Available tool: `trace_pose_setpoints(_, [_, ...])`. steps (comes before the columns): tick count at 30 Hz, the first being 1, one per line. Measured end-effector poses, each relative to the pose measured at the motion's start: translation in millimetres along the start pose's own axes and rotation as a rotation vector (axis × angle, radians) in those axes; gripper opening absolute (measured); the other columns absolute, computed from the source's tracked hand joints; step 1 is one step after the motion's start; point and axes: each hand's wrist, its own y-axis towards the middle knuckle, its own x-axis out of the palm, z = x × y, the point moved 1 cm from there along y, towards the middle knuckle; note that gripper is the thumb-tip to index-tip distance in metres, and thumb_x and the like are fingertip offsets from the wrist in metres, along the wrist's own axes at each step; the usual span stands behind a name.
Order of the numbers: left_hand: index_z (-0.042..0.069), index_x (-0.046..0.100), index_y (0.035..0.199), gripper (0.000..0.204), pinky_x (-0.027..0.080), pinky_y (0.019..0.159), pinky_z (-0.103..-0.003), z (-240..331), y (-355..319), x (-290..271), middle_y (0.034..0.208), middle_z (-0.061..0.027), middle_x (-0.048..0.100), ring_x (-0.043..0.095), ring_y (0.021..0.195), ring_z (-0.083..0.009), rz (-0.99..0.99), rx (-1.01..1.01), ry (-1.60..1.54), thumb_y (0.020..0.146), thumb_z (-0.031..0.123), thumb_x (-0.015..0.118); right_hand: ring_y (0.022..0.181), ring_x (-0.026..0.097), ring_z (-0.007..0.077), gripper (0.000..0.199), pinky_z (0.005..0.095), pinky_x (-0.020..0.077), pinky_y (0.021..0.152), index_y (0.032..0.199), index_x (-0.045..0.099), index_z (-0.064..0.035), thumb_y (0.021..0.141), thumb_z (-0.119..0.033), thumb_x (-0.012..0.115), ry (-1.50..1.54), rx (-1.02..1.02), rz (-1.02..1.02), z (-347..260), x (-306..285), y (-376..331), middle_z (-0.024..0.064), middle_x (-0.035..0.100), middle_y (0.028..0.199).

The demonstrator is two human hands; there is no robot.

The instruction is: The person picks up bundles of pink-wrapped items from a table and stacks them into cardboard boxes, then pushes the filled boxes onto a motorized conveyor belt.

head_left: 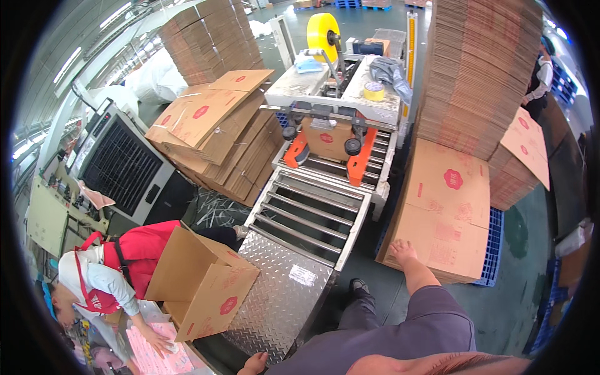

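My right hand (pixel 403 251) lies palm down, fingers spread, on the near left part of a stack of flat cardboard boxes (pixel 431 222) with red print. It is open and grips nothing that I can see. At the lower edge, my left hand (pixel 253 364) shows only in part, beside the near end of a diamond-patterned metal plate (pixel 275 269); its fingers are mostly cut off. Left of the plate stands an open cardboard box (pixel 215 300), tilted, its flaps up. A co-worker in a red apron (pixel 150 250) bends beside it, one hand on pink-and-white packages (pixel 159 350).
Beyond the plate, a roller conveyor (pixel 306 212) leads to a taping machine (pixel 337 87) with a yellow tape roll (pixel 323 36) and a carton (pixel 326 139) inside. Tall cardboard stacks (pixel 481 69) rise at right, on a blue pallet (pixel 494 250). More flat boxes (pixel 219 125) lean at left.
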Motion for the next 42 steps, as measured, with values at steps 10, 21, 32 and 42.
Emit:
trace_pose_setpoints(10, [0.005, 0.059, 0.13, 0.062, 0.045, 0.101, -0.039, -10.5, 46.6, 37.1, 0.125, -0.0197, 0.063, 0.058, 0.12, -0.0336, 0.016, 0.149, 0.418, 0.096, 0.056, 0.046, 0.129, 0.046, 0.0233, 0.035, 0.041, 0.0441, 0.1, 0.126, 0.055, -0.0121, 0.093, -0.024, 0.052, 0.043, -0.061, 0.294, 4.4, 45.1, -41.7, 0.0049, 0.047, 0.141])
trace_pose_setpoints(21, [0.0, 0.031, 0.149, 0.083, 0.038, 0.11, -0.041, 97.1, 23.3, 16.3, 0.142, -0.0266, 0.048, 0.046, 0.132, -0.0387, 0.382, 0.662, 0.332, 0.087, 0.04, 0.069, 0.08, 0.062, 0.0212, 0.021, 0.0359, 0.0501, 0.066, 0.093, 0.066, -0.0115, 0.073, -0.016, 0.071, 0.122, 0.183, 1.239, 53.6, -252.5, -244.5, 0.0017, 0.064, 0.078])
trace_pose_setpoints(32, [0.001, 0.035, 0.142, 0.103, 0.024, 0.112, -0.055, 65.6, -220.9, -73.2, 0.138, -0.0215, 0.045, 0.042, 0.129, -0.036, 1.044, 0.749, 0.403, 0.06, 0.03, 0.091, 0.051, 0.05, 0.0198, 0.055, 0.032, 0.0395, 0.047, 0.071, 0.055, -0.0072, 0.069, -0.059, 0.075, 0.474, -0.983, 1.741, -114.7, -511.3, -339.5, 0.0013, 0.051, 0.058])
trace_pose_setpoints(42, [0.011, 0.065, 0.094, 0.023, 0.05, 0.077, -0.042, 41.3, -274.4, -55.5, 0.09, -0.0091, 0.068, 0.064, 0.088, -0.0293, 1.149, 0.551, 0.503, 0.079, 0.026, 0.076, 0.136, 0.043, 0.029, 0.075, 0.0543, 0.029, 0.113, 0.138, 0.051, -0.0124, 0.071, -0.031, 0.081, 0.147, -1.086, 1.061, -237.1, -435.3, -181.5, 0.0119, 0.049, 0.143])
